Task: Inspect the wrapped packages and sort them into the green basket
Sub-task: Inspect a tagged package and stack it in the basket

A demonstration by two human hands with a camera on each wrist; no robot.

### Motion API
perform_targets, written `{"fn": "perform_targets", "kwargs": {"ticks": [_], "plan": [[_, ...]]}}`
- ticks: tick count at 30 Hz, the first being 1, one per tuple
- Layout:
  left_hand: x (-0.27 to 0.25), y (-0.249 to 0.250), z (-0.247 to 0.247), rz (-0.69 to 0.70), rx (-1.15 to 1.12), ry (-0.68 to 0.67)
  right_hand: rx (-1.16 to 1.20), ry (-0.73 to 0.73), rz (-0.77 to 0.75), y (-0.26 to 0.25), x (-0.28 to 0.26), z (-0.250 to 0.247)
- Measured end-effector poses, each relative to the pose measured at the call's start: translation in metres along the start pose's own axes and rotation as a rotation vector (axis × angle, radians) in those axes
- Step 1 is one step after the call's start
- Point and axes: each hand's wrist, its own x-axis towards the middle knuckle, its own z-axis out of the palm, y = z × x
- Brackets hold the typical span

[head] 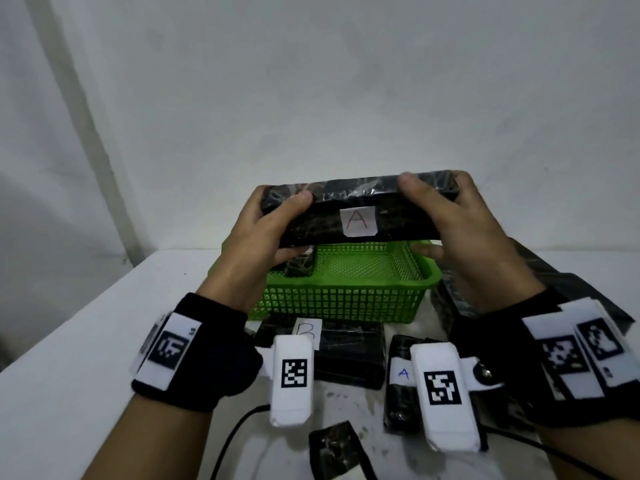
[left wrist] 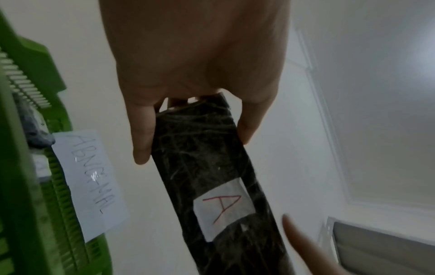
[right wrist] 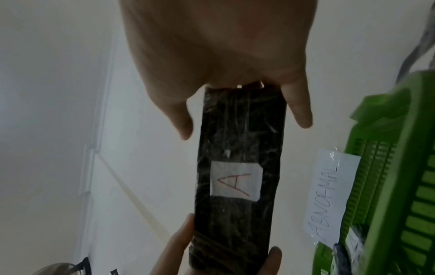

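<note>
I hold package A above the green basket.
My left hand and right hand each wrap their fingers round an end.

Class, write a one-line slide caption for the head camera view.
Both hands, left hand and right hand, hold a black wrapped package labelled A above the green basket.

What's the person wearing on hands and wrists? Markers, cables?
Both hands, left hand and right hand, are bare, no gloves. Each wrist carries a black fabric wristband with white patches printed with black square fiducial markers. A white rounded camera module, also bearing a marker, sits on each band's inner side. A black cable trails from the modules.
</note>
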Motion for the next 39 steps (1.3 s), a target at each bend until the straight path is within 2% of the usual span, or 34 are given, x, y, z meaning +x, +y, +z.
{"fn": "perform_targets", "kwargs": {"ticks": [3, 6, 13, 17, 19, 21, 23, 25, 27, 30, 35, 39], "plan": [[-0.002, 0.000, 0.001, 0.035, -0.028, -0.057, 0.132, 0.073, -0.030, 0.004, 0.004, 0.001], [-0.005, 0.002, 0.006, 0.088, -0.035, -0.079, 0.251, 0.069, -0.066, 0.004, 0.004, -0.001], [-0.007, -0.004, 0.022, 0.136, -0.025, 0.025, 0.237, 0.151, -0.159, 0.010, 0.005, 0.001], [-0.007, -0.006, 0.022, 0.111, -0.005, 0.067, 0.201, 0.141, -0.165, 0.013, 0.007, 0.001], [-0.007, -0.003, 0.019, 0.078, 0.086, 0.060, 0.168, 0.110, -0.201, 0.015, 0.007, -0.002], [-0.007, 0.001, 0.013, -0.005, 0.206, 0.021, 0.149, 0.094, -0.249, 0.015, 0.006, -0.006], [-0.008, 0.007, 0.009, -0.097, 0.189, -0.020, 0.095, 0.051, -0.274, 0.013, 0.006, -0.008], [-0.006, 0.009, 0.004, -0.098, 0.042, -0.023, 0.042, -0.001, -0.206, 0.010, 0.008, -0.009], [-0.005, 0.011, 0.000, -0.049, -0.067, 0.005, 0.050, -0.021, -0.040, 0.009, 0.011, -0.011], [-0.004, 0.008, 0.000, 0.073, 0.029, -0.007, 0.091, -0.020, 0.125, 0.008, 0.010, -0.015], [-0.004, 0.004, 0.006, 0.062, -0.011, 0.003, -0.169, 0.018, -0.048, 0.011, 0.006, -0.016], [-0.003, -0.003, 0.009, 0.150, 0.067, 0.065, -0.284, 0.102, -0.152, 0.012, 0.006, -0.013]]}}
